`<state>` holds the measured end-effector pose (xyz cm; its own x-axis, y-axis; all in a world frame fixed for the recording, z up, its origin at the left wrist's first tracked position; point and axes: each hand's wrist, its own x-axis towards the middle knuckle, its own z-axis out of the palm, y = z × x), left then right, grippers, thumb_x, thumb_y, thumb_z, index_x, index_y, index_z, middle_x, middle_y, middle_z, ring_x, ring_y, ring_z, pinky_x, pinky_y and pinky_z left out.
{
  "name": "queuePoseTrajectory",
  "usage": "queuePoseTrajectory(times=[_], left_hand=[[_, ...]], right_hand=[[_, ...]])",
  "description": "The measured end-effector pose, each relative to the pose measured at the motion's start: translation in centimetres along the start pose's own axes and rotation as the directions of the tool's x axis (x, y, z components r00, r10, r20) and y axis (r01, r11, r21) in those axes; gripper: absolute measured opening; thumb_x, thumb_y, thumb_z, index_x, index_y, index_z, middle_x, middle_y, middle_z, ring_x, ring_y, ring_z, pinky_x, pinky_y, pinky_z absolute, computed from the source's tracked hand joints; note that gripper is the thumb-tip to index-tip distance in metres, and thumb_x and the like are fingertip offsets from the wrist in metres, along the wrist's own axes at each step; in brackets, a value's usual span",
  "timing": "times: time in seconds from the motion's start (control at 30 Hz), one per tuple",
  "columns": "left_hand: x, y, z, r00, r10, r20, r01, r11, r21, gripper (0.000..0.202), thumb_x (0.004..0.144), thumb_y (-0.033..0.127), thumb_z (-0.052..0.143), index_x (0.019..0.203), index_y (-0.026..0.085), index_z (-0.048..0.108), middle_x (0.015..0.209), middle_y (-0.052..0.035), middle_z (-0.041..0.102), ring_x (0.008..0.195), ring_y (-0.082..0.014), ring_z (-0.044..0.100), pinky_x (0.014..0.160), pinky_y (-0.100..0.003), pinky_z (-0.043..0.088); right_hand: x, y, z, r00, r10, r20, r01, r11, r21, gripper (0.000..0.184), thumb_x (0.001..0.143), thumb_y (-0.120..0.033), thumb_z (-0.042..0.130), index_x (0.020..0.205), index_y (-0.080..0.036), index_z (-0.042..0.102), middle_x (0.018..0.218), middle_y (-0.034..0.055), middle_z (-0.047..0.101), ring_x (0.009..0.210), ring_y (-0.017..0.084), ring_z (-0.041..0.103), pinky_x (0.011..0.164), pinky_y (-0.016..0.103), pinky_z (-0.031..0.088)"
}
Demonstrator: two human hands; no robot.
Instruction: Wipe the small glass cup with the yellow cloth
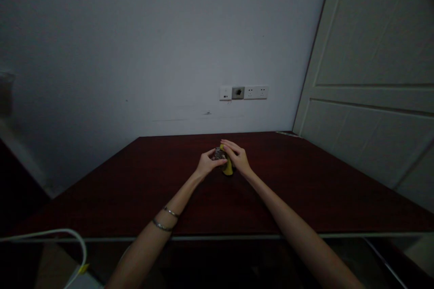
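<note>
Both my hands meet over the middle of the dark red table (pixel 190 203). My left hand (pixel 206 164) is closed around a small, dark, glinting object (pixel 219 155), gripping it between thumb and fingers; its kind is too dim to make out. On the other side, my right hand (pixel 239 159) has its fingers bent over a yellow, soft-looking piece (pixel 228 169), perhaps a cloth. The yellow piece lies against the right side of the dark object and hangs down towards the tabletop. My right fingers partly cover both things.
A pale wall with a row of sockets (pixel 256 92) rises behind the table. To the right stands a white panelled door (pixel 366 113). A white cable (pixel 73 233) curves past the near left edge, with a yellow tag on it.
</note>
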<state>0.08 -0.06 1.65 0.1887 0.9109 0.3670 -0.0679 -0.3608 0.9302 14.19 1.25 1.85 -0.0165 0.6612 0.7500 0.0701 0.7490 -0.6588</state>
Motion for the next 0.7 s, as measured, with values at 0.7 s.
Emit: queuePoseTrajectory(times=[0.7], left_hand=[[0.2,-0.4,-0.8,0.994,-0.104,-0.028,0.104,0.994,-0.023,0.05,0.052,0.034,0.076,0.095,0.011,0.065,0.087,-0.0076,0.068,0.074,-0.0173,0.062,0.066,-0.026,0.049]], right_hand=[[0.4,0.1,-0.6,0.975,0.162,0.155,-0.176,0.981,0.081,0.041,0.074,-0.044,0.056,0.108,-0.022,0.061,0.114,0.0061,0.06,0.108,0.023,0.053,0.096,0.038,0.038]])
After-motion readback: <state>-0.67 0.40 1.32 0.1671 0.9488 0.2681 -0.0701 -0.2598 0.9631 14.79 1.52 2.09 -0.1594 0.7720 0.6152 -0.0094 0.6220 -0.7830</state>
